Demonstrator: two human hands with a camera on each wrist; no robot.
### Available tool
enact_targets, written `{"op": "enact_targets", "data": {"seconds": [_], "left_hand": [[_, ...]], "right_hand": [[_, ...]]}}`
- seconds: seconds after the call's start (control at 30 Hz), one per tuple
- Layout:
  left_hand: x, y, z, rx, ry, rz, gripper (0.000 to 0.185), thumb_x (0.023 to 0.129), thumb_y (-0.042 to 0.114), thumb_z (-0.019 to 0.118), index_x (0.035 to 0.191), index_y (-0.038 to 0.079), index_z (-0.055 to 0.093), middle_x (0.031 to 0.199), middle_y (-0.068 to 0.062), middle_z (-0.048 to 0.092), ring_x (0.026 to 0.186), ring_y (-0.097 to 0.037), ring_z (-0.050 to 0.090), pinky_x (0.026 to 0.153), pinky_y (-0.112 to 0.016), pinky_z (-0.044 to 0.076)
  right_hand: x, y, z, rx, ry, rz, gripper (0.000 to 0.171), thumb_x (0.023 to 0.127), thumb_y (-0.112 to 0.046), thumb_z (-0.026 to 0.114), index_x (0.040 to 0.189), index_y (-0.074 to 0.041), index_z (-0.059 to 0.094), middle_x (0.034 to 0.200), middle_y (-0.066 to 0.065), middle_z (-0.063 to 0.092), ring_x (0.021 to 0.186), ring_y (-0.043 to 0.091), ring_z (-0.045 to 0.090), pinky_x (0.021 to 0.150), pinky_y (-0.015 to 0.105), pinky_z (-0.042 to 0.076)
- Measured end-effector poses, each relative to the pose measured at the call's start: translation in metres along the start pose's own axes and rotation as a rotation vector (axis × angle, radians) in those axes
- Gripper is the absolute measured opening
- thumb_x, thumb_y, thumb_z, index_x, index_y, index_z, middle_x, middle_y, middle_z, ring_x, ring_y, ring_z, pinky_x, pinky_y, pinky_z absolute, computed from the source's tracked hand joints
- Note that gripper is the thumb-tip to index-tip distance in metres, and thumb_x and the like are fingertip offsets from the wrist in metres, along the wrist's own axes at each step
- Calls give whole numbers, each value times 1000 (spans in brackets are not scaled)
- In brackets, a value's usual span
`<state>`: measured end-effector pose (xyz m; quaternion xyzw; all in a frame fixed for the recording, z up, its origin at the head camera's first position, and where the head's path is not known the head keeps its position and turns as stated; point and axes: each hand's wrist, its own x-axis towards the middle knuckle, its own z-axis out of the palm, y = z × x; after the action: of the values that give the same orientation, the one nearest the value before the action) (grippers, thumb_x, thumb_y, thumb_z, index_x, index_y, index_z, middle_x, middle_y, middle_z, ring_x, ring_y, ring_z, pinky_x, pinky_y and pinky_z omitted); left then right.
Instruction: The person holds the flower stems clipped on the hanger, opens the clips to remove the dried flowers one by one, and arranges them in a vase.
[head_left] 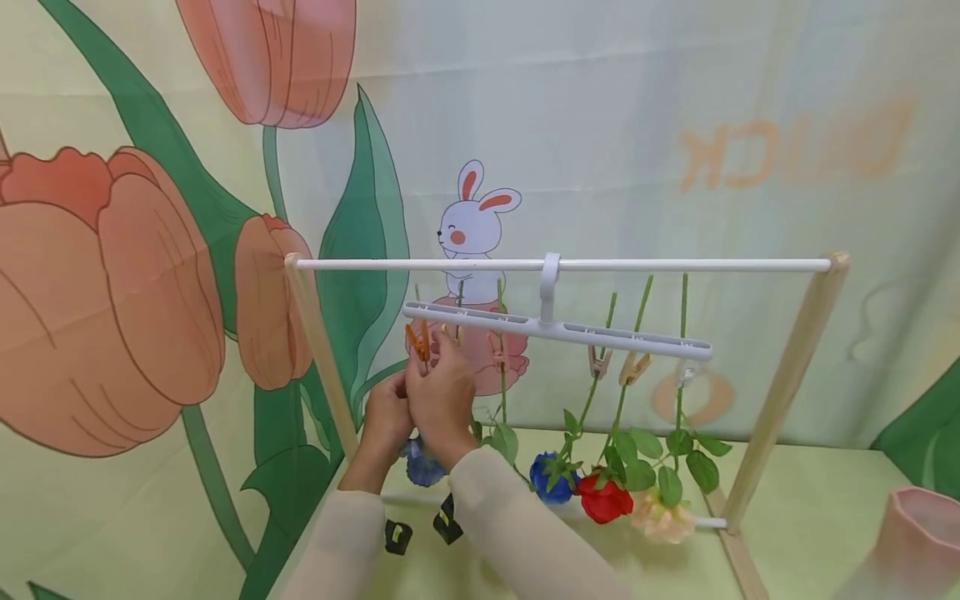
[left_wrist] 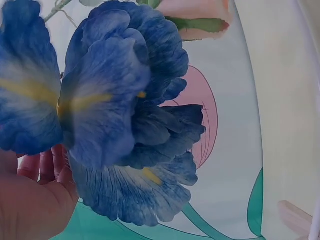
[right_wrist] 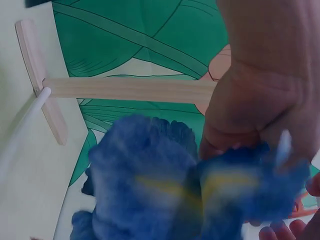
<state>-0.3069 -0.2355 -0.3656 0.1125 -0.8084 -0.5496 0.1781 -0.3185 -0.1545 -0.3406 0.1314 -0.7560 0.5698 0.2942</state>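
The left hand [head_left: 386,417] grips a stem under the hanger's [head_left: 555,329] left end; the blue flower [head_left: 422,465] hangs at its 6 o'clock. The right hand [head_left: 442,392], touching it, pinches the orange clip [head_left: 418,342] at 11 o'clock.

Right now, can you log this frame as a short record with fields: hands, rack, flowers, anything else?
hands: left hand and right hand close together at the orange peg, by a blue flower; exact grip unclear
rack: white peg hanger hooked on a white rod between wooden legs
hung flowers: blue rose, red rose, peach rose, heads down
other: pink vase at right; rabbit picture on the backdrop
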Motion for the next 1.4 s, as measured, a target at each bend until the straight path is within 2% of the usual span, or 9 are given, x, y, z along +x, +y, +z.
{"op": "enact_targets", "data": {"seconds": [0.13,0.27,0.4,0.6,0.73,1.13,1.4], "left_hand": [[-6,-3,-3,12,29,32,33,98,10,63,131,6,68,127,-19,70,113,-33,67,90,-42,60],[-12,-4,-6,8,36,29,34,97,10,64,131,7,69,127,-19,70,116,-34,67,94,-46,58],[-17,-5,-9,5,31,14,35,97,11,64,132,8,68,125,-19,71,113,-33,67,91,-42,60],[-21,-8,-10,-32,10,6,35,97,11,66,132,9,68,122,-18,72,103,-27,69,81,-33,61],[-23,-8,-10,-41,11,-7,35,97,11,66,132,9,68,119,-17,73,95,-23,69,78,-31,61],[-24,-9,-11,-81,15,-26,34,95,9,66,129,10,69,114,-17,74,84,-16,71,76,-35,63],[-24,-11,-7,-86,10,-64,33,95,9,67,127,11,70,112,-16,74,83,-17,71,78,-36,63]], "right_hand": [[-4,-4,8,-38,61,-47,33,92,-20,74,122,-8,67,112,8,73,96,26,72,79,42,61],[-7,-6,13,-44,113,-53,30,91,-21,76,117,-10,68,106,6,72,91,23,72,76,39,61],[-9,-8,16,-34,150,-51,30,90,-22,78,116,-10,68,104,6,71,89,22,72,75,38,61],[-8,-8,18,-84,202,-47,31,88,-24,80,113,-12,68,100,4,72,86,22,73,69,39,60],[-7,-8,19,-100,203,-50,32,88,-26,80,113,-12,68,101,4,71,88,23,73,70,40,60],[-6,-6,21,-130,239,-113,27,87,-26,79,108,-11,70,97,3,72,82,21,73,65,38,60],[-7,-5,18,-146,238,-107,22,88,-23,78,103,-11,70,94,3,72,80,21,72,63,37,58]]}}
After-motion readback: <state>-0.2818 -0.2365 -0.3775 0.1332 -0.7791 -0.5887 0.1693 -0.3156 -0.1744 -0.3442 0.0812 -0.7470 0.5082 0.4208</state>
